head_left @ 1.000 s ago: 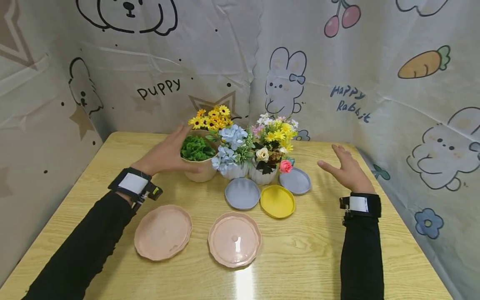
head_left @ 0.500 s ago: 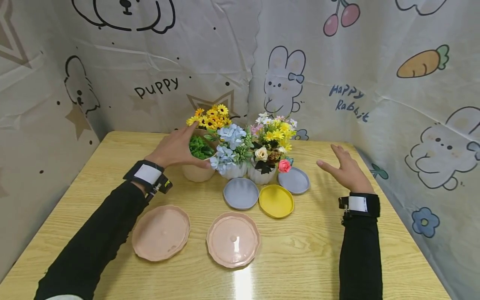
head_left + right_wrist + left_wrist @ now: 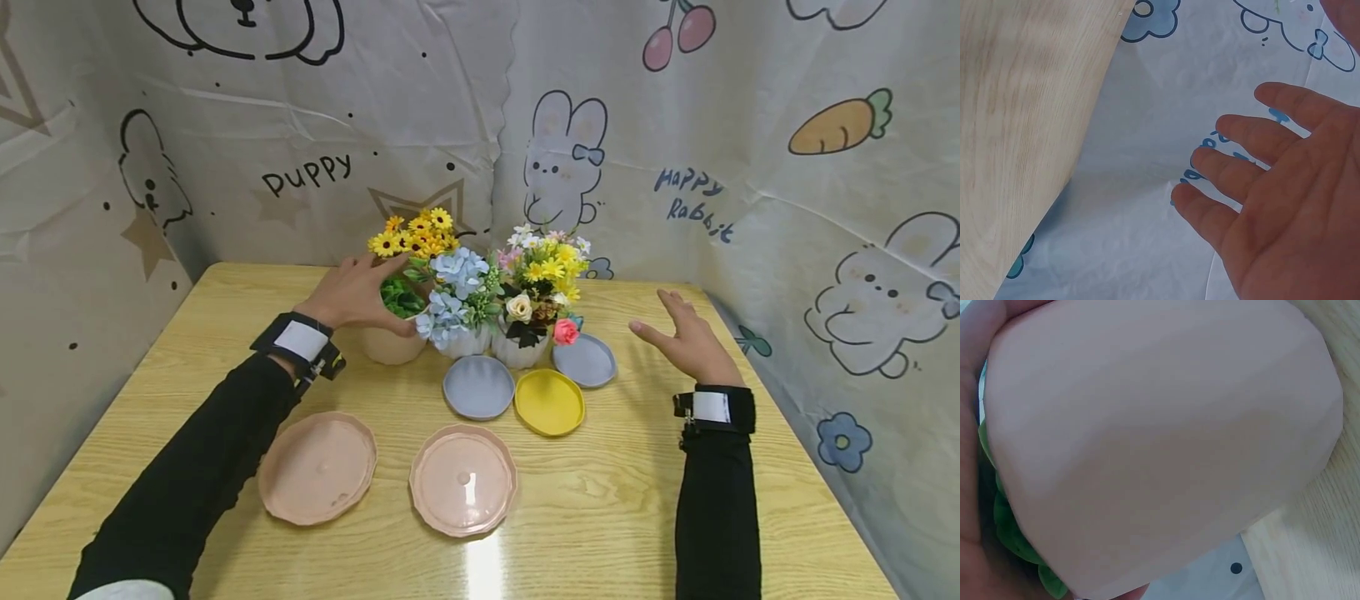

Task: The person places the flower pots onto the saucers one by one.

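My left hand [image 3: 352,293] grips a pale pink pot [image 3: 390,346] with a green plant [image 3: 402,297], thumb on its front and fingers over the rim. The left wrist view is filled by the pot [image 3: 1160,450], with my palm [image 3: 969,487] along its left side and green leaves [image 3: 1007,519] at the edge. My right hand [image 3: 686,337] hovers open over the right side of the table, fingers spread; in the right wrist view the hand [image 3: 1272,187] is seen against the printed cloth.
Beside the pot stand yellow daisies [image 3: 411,233], blue flowers in a white pot [image 3: 453,304] and a mixed bouquet [image 3: 542,287]. Two grey saucers [image 3: 477,387] [image 3: 585,361], a yellow saucer [image 3: 550,402] and two pink saucers [image 3: 317,467] [image 3: 462,479] lie on the wooden table [image 3: 615,517]. Cloth walls enclose three sides.
My left hand has slid further right over the green plant and wrapped round the pink pot. The right hand has stayed almost still.
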A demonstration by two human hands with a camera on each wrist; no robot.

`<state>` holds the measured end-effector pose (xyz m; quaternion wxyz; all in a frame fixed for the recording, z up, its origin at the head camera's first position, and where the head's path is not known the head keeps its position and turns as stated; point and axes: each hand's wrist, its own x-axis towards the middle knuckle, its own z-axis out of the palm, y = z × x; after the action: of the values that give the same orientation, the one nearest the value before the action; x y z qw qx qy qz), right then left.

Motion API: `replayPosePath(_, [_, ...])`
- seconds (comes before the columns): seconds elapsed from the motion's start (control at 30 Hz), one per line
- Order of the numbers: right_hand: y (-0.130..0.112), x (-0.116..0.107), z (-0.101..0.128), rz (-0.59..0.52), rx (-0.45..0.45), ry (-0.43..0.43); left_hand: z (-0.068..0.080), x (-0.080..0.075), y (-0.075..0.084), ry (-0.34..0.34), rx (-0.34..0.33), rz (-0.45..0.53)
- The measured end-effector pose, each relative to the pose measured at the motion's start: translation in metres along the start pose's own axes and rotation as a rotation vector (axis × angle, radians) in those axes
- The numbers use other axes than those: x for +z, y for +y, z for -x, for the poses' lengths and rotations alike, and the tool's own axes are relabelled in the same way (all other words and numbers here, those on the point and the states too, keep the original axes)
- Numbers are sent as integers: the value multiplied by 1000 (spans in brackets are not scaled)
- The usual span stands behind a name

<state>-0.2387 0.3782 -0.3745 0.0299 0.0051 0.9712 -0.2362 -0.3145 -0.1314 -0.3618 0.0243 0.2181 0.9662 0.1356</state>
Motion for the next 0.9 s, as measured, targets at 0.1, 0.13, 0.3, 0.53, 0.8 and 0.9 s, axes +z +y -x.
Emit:
replayPosePath(0.1, [-1,1,0,0,1,-4,0,-1,0,-6,-8,-2])
replayPosePath(0.13, [-2,1,0,1,2,-5,0,-1,0,-6,-10,-4])
replayPosePath(0.3, [-3,1,0,2,3,-7,4,-3,2,-3,-24,-16])
replayPosePath(0.53, [-2,-1,0,8,-1,-15,16,-8,-1,9,9,-35])
replayPosePath(0.8, [-2,0,-1,7,1,-30,35,-16,-6,-11,14,-66])
replayPosePath(0.9, [-2,1,-1,9,1,-31,42,-21,-6,-2,18,-70])
